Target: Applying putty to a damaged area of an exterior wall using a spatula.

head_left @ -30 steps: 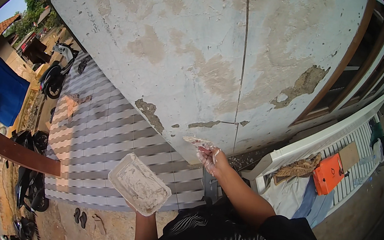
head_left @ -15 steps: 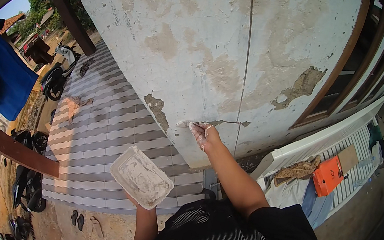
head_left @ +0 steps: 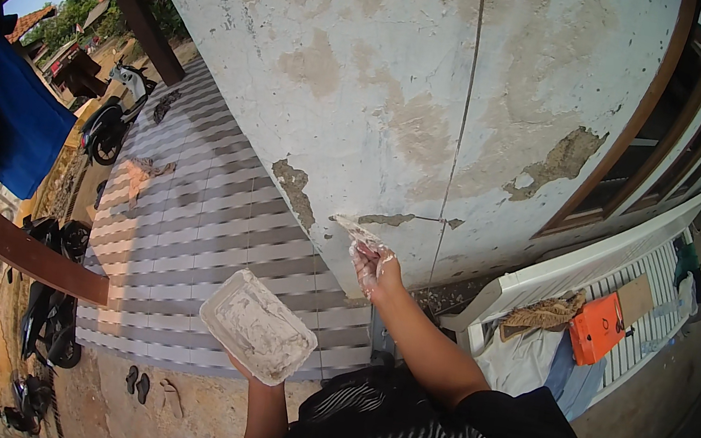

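Note:
My left hand [head_left: 257, 374] supports a shallow rectangular plastic tub [head_left: 258, 325], smeared inside with whitish-grey filler paste; its fingers are mostly hidden beneath the tub. White paste coats my right hand [head_left: 375, 272], which is closed around a putty knife [head_left: 355, 228]. The blade points up and left toward the wall [head_left: 336, 135], near a thin chipped crack [head_left: 387, 219]; whether it touches I cannot tell. Pale patches and rough bare spots mark the painted wall, one bare patch [head_left: 294, 192] lying along its left corner edge.
A tiled porch floor [head_left: 175, 238] stretches left of the wall. On the right, a white slatted bench [head_left: 653, 255] carries an orange box [head_left: 596, 328] and cloths. Sandals [head_left: 137, 384] lie behind the floor's near edge. Motorbikes [head_left: 117, 116] and a blue cloth [head_left: 9, 109] are at left.
My right hand has drawn slightly down from the wall, and the putty knife now tilts upward, uncovering more of the crack. The tub has barely moved. The view has shifted a little.

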Demonstrator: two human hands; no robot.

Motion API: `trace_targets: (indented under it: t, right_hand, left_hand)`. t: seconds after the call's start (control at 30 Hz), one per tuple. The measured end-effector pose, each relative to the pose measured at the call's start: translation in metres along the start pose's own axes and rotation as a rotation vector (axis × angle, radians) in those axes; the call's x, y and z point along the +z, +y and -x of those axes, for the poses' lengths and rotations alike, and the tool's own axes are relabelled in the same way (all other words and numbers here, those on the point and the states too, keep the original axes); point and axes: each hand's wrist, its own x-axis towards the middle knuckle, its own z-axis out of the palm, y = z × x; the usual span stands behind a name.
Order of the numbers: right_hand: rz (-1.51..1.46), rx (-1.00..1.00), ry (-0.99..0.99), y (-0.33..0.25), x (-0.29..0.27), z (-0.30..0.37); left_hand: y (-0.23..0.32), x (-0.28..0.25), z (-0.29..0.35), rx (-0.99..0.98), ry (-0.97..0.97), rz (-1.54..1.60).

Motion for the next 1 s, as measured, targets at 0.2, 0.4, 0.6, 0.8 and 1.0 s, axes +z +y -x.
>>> trace_targets:
  t: [0.2,0.4,0.6,0.8,1.0]
  right_hand:
    - [0.092,0.074,0.037,0.013,0.005,-0.002]
    - [-0.099,0.064,0.061,0.005,0.014,-0.033]
    - [-0.192,0.083,0.026,0.001,0.027,-0.028]
    - [-0.244,0.079,0.024,-0.015,0.039,-0.026]
    - [-0.131,0.029,-0.056,-0.020,0.041,-0.001]
  left_hand:
    - [0.004,-0.008,-0.001,0.004,0.011,-0.004]
    - [0.004,0.001,-0.003,-0.003,-0.006,0.032]
    - [0.006,0.000,-0.005,-0.001,-0.026,0.023]
    - [0.006,0.002,-0.001,-0.038,-0.055,0.038]
    - [0.012,0.004,0.005,-0.058,-0.062,0.084]
